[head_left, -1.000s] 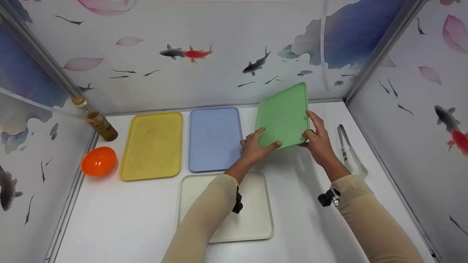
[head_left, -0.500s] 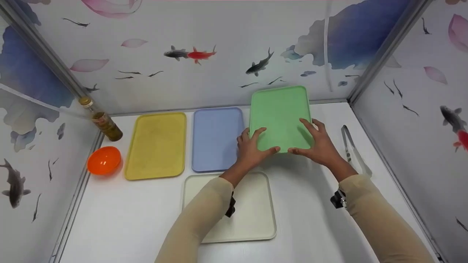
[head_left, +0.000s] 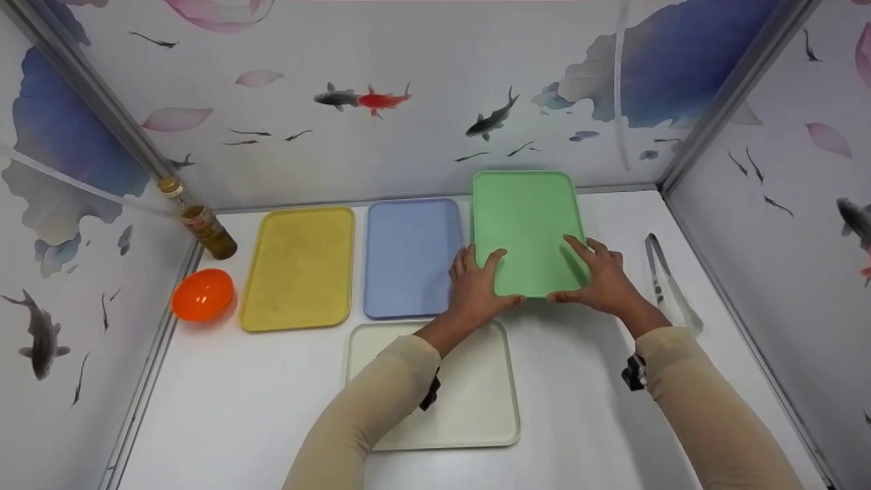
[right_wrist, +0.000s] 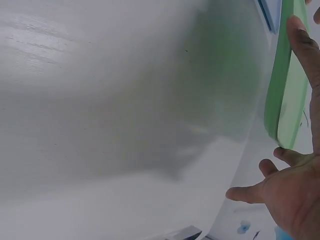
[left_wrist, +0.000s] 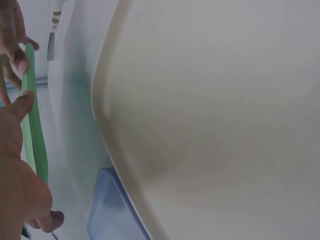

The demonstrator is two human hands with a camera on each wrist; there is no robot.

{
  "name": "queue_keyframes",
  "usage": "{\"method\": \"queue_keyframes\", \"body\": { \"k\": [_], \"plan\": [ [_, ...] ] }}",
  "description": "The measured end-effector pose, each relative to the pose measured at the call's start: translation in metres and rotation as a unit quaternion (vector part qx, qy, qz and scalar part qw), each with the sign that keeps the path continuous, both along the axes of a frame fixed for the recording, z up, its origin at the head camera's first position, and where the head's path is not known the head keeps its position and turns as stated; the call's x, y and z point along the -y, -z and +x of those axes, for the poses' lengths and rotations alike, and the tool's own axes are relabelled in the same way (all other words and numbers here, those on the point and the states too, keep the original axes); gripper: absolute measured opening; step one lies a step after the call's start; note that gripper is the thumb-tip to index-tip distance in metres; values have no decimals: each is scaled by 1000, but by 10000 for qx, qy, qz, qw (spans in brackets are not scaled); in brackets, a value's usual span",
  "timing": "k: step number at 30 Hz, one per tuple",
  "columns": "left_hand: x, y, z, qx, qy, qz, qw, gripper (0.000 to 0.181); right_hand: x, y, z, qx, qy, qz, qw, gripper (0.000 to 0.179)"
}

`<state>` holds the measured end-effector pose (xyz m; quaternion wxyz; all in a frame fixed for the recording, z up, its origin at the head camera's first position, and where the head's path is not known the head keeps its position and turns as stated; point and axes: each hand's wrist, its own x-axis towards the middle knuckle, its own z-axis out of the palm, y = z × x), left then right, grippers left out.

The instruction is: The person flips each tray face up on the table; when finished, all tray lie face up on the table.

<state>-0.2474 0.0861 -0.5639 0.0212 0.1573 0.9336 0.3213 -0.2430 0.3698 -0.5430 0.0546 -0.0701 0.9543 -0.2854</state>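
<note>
A green tray (head_left: 527, 211) hangs just above the white tabletop, beside the blue tray (head_left: 413, 258). My left hand (head_left: 474, 290) grips its near left corner, thumb along the near rim and the other fingers about the left side. At the near right corner my right hand (head_left: 603, 284) holds it too, thumb on the near rim and index finger reaching over the side. In the right wrist view, other fingers of that hand spread out beyond the green tray (right_wrist: 290, 95). The left wrist view shows the green tray (left_wrist: 34, 125) edge-on. Its underside is hidden.
A cream tray (head_left: 469, 401) lies in front, partly under my left forearm. Further left are a yellow tray (head_left: 299, 269), an orange bowl (head_left: 203, 295) and an oil bottle (head_left: 204, 224). Tongs (head_left: 670, 286) lie at the right. Patterned walls enclose the back and sides.
The green tray has gone from tilted and turned to nearly square with the table, and has come lower and nearer. My right hand has shifted its fingers onto the near right corner.
</note>
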Motion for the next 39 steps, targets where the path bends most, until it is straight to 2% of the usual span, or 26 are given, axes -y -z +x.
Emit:
{"method": "queue_keyframes", "body": {
  "k": [6, 15, 20, 25, 27, 30, 32, 34, 39],
  "plan": [
    [3, 5, 2, 277, 192, -317, 9989, 104, -4, 10, -2, 279, -85, -34, 9996, 132],
    [11, 13, 3, 642, 567, -83, 9963, 110, -3, 25, -3, 489, -122, -143, 9986, 137],
    [15, 17, 1, 694, 657, -180, 9953, 111, -2, 36, -4, 679, -28, -53, 9977, 136],
    [13, 20, 0, 798, 645, -197, 9945, 108, -4, 39, -5, 822, 54, 84, 9966, 137],
    [10, 30, -4, 809, 626, -15, 9948, 109, -5, 38, -6, 887, 53, 85, 9960, 137],
    [7, 53, -14, 765, 622, 159, 9950, 112, -7, 38, -6, 931, 22, 99, 9956, 138],
    [6, 61, -16, 765, 627, 244, 9948, 112, -8, 39, -6, 928, -16, 119, 9956, 139],
    [6, 55, -12, 809, 655, 157, 9944, 110, -8, 40, -6, 936, -40, 149, 9955, 139],
    [9, 29, 1, 914, 693, -159, 9933, 107, -8, 42, -7, 984, -88, 201, 9949, 139]
  ]
}}
